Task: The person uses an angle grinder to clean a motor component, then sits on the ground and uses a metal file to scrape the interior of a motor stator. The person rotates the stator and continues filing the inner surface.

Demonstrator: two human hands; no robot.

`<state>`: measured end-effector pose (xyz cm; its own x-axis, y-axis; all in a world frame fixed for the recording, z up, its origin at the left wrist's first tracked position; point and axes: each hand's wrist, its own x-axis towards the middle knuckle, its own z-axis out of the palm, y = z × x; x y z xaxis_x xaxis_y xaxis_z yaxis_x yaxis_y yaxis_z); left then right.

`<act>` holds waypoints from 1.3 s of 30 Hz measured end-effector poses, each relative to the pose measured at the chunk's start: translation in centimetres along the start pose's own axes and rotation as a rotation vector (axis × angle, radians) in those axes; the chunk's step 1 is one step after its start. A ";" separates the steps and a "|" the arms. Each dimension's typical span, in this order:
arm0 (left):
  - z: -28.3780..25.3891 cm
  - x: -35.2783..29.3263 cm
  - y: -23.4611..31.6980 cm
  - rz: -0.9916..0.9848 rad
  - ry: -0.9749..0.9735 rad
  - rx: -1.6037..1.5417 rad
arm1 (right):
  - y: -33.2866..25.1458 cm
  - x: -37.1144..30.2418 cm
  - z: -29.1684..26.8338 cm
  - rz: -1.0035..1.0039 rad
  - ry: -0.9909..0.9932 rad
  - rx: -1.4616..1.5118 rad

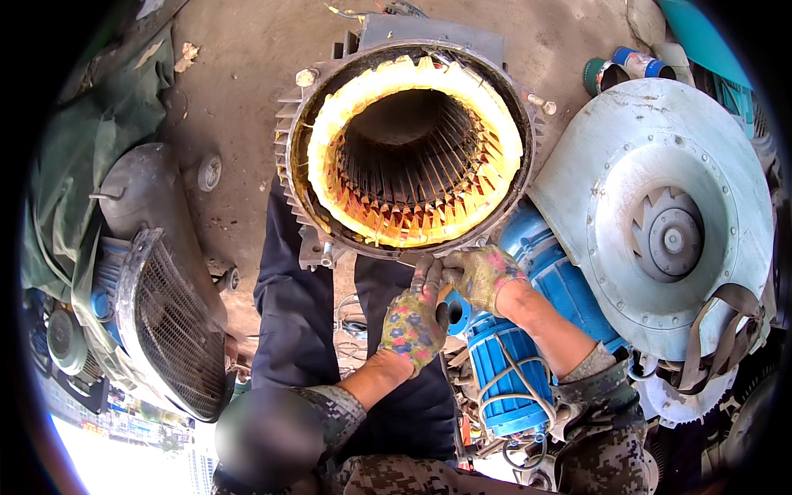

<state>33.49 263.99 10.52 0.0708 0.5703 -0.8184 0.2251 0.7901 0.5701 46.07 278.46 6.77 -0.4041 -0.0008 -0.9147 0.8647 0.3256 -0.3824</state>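
Note:
A large motor stator [294, 157] in a ribbed metal housing stands in front of me, its round bore facing up. A thick ring of pale yellow wrapped windings [330, 198] lines its mouth, with dark slots running down inside. My left hand [410, 326], in a flowered work glove, is just below the housing's near rim, fingers pressed together and pointing up. Beside it my right hand [481, 276], in a matching glove, is curled closed against the same rim. The hands meet at the fingertips. Whatever they pinch is too small or hidden to name.
At right lie a big grey-white blower casing [569, 181] and a blue motor-like unit [511, 384] with a looped cable. A dark machine with a mesh guard [177, 330] and a green tarp [99, 157] are at left. Cans [639, 64] lie at the far right.

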 end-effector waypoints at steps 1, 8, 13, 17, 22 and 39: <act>-0.2 0.2 -0.1 0.011 0.007 0.010 | -0.1 0.2 -0.3 0.023 -0.018 0.034; 1.7 0.7 -0.4 0.077 0.116 0.043 | 0.7 -0.5 0.0 -0.057 0.008 -0.052; 2.3 1.3 1.4 0.034 0.166 -0.021 | 0.3 -0.2 -1.7 -0.038 -0.065 -0.045; 0.9 1.3 -0.1 0.073 0.159 0.039 | -0.3 1.2 -0.1 -0.106 -0.023 -0.079; -0.6 0.5 -2.3 0.152 0.252 0.100 | -2.5 2.2 3.7 -0.138 0.161 0.126; 2.3 1.7 0.2 0.149 0.169 0.042 | 0.6 0.1 -0.8 0.065 -0.073 0.007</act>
<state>35.90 264.54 9.08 -0.0562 0.7125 -0.6994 0.2648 0.6860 0.6777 46.26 279.44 6.56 -0.3245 -0.0488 -0.9446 0.8906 0.3207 -0.3225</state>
